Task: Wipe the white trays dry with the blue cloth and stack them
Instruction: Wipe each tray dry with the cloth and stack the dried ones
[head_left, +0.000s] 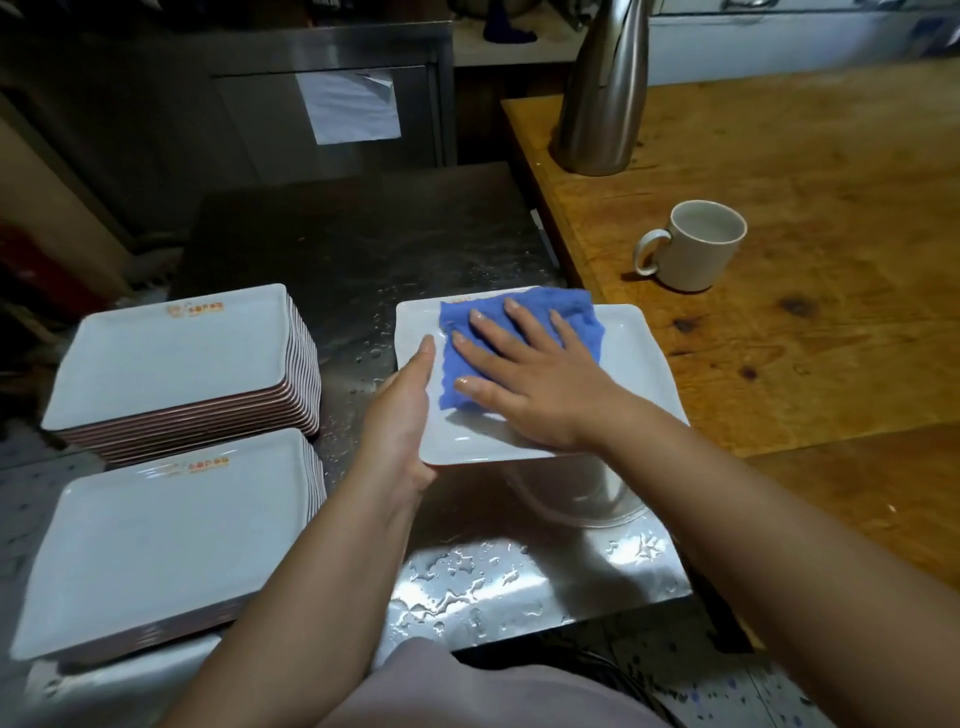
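Two tray stacks (171, 358), one held tray (639, 364), one blue cloth (519, 332)

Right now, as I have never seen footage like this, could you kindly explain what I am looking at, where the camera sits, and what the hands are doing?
There is no machine here: a person works with bare hands, and the single picture comes from a wide-angle camera worn on their head, looking forward and down.

The left hand grips the near left edge of a white tray, holding it above a wet steel counter. The right hand lies flat, fingers spread, pressing a blue cloth onto the tray.

To the left stand two stacks of the same white trays: a far stack and a near stack. To the right is a wooden table bearing a pale mug and a tall metal jug.
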